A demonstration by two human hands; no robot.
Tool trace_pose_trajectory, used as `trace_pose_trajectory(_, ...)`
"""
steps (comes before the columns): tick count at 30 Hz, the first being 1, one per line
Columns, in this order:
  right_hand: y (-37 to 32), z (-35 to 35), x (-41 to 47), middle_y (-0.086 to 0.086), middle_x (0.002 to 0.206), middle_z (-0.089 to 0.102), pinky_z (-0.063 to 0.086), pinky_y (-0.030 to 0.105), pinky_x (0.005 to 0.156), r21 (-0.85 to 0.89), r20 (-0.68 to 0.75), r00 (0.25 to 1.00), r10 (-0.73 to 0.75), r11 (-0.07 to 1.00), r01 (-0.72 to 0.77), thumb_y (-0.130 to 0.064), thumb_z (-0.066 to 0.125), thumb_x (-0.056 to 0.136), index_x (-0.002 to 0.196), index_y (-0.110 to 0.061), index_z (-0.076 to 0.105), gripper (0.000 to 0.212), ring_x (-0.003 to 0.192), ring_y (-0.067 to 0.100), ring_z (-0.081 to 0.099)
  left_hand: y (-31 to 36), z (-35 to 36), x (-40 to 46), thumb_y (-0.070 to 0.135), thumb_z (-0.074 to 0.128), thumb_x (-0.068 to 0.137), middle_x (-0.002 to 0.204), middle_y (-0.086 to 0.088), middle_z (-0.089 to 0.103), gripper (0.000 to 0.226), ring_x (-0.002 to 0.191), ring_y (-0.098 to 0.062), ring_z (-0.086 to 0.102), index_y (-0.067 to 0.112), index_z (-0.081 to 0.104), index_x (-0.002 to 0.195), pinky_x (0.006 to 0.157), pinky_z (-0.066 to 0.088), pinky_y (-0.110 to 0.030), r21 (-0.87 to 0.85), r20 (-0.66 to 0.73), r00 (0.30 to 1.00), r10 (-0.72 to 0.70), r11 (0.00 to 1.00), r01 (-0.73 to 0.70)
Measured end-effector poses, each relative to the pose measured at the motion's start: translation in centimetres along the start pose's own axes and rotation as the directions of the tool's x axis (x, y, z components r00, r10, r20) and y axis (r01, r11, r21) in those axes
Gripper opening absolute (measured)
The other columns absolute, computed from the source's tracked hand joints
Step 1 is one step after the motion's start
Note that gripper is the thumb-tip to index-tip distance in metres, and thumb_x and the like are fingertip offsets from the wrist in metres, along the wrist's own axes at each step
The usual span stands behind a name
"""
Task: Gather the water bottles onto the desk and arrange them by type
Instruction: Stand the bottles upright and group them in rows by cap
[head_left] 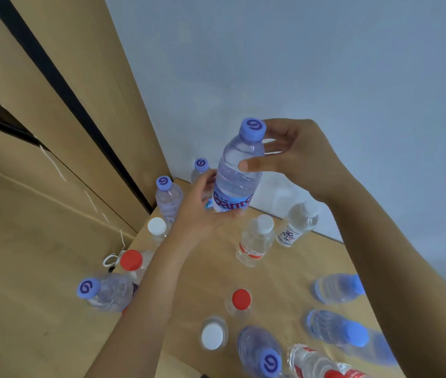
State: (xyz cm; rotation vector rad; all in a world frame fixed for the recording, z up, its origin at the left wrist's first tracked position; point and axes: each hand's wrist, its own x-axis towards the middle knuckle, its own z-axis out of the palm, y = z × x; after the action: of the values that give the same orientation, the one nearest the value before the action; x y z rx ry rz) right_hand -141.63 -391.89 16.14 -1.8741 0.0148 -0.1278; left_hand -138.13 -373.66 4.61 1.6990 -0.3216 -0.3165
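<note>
Hovering above the desk (284,274) toward twelve o'clock, a clear purple-capped bottle (236,173) tilted slightly. The right hand (295,156) pinched its neck; the left hand (202,211) cupped its labelled base. Around it: seven purple-capped bottles, three red-capped, four white-capped.

Glossy clear plastic bottle (236,173); matt, smooth wood-look desk (276,271).

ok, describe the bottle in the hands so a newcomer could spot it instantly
Start at the desk in the wall corner; both hands meet above its far end. The left hand and right hand grip a clear bottle with a purple swirl-marked cap. It is the only bottle lifted off the desk; every other one stands or lies on it.
</note>
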Motion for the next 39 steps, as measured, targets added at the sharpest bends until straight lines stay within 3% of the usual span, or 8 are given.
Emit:
trace_pose_trajectory(3,-3.6,-1.6,-1.6,-0.002,0.104,0.076,0.055,0.022,0.080,0.055,0.031,0.998,-0.049,0.997,0.047,-0.003,0.085,0.070,0.109,-0.011,0.074,0.041,0.084,0.011,0.072,2.5,0.2,-0.9,0.009,0.092,0.064,0.104,0.011,0.070,0.065,0.101,-0.014,0.068,0.026,0.055,0.115,0.081,0.056,-0.024,0.019,0.074,0.994,0.075,0.997,-0.077)
trace_pose_trajectory(7,-6.8,-2.9,-4.2,0.006,0.109,0.075,0.056,0.040,0.094,0.110,-0.004,0.994,-0.111,0.988,0.111,-0.004,0.080,0.076,0.116,-0.007,0.071,0.041,0.101,0.033,0.070,6.6,1.5,-4.1,0.032,0.089,0.059,0.098,0.010,0.071,0.065,0.094,-0.013,0.071,0.021,0.057,0.114,0.071,0.056,-0.020,-0.072,0.024,0.981,0.192,0.979,-0.190)
trace_pose_trajectory(10,-8.0,-2.6,-6.1,0.004,0.107,0.073,0.052,0.047,0.095,0.100,-0.083,0.989,-0.120,0.987,0.128,-0.013,0.073,0.083,0.115,-0.011,0.069,0.032,0.098,0.028,0.068,8.9,2.9,-6.7,0.031,0.086,0.062,0.092,0.010,0.071,0.056,0.086,-0.012,0.071,0.021,0.059,0.110,0.063,0.055,-0.017,-0.110,-0.010,0.975,0.221,0.969,-0.221)
trace_pose_trajectory(13,-8.5,-1.5,-7.8,0.003,0.108,0.069,0.058,0.043,0.088,0.161,-0.153,0.985,-0.075,0.982,0.099,-0.025,0.068,0.082,0.116,-0.016,0.061,0.036,0.099,0.019,0.070,10.4,4.5,-8.7,0.022,0.087,0.064,0.089,0.002,0.070,0.056,0.078,-0.019,0.070,0.014,0.059,0.111,0.057,0.053,-0.019,-0.149,-0.002,0.981,0.193,0.970,-0.191)
trace_pose_trajectory(16,-8.9,-1.0,-9.3,0.001,0.103,0.068,0.059,0.031,0.077,0.194,-0.249,0.965,-0.080,0.972,0.130,-0.025,0.075,0.082,0.117,-0.014,0.055,0.043,0.088,0.016,0.072,11.9,5.8,-10.3,0.030,0.087,0.060,0.095,0.011,0.071,0.059,0.090,-0.009,0.071,0.024,0.060,0.112,0.067,0.057,-0.019,-0.122,-0.009,0.984,0.178,0.977,-0.178)
trace_pose_trajectory(23,-8.9,-3.4,-12.5,0.005,0.100,0.067,0.060,0.035,0.072,0.264,-0.371,0.927,-0.046,0.952,0.153,-0.018,0.075,0.076,0.115,-0.008,0.055,0.045,0.083,0.026,0.073,14.2,8.6,-13.0,0.027,0.085,0.056,0.080,0.020,0.072,0.043,0.076,0.001,0.070,0.036,0.063,0.092,0.057,0.052,-0.012,-0.163,0.160,0.980,0.114,0.983,-0.088)
trace_pose_trajectory(29,-8.0,-7.3,-16.4,0.005,0.096,0.068,0.060,0.034,0.071,0.260,-0.412,0.911,0.000,0.958,0.117,-0.013,0.074,0.082,0.114,-0.009,0.056,0.037,0.082,0.025,0.073,14.9,13.2,-14.6,0.029,0.086,0.055,0.086,0.008,0.074,0.052,0.081,-0.011,0.073,0.027,0.067,0.103,0.061,0.055,-0.018,-0.166,0.242,0.969,0.054,0.986,-0.014)
trace_pose_trajectory(39,-5.3,-14.1,-23.7,0.007,0.104,0.066,0.061,0.040,0.076,0.275,-0.500,0.861,0.097,0.960,0.051,-0.016,0.072,0.086,0.117,-0.007,0.054,0.037,0.084,0.024,0.073,15.4,22.1,-18.2,0.033,0.087,0.052,0.082,0.009,0.074,0.051,0.078,-0.008,0.073,0.029,0.067,0.099,0.059,0.054,-0.016,-0.126,0.365,0.931,0.008,0.991,0.041)
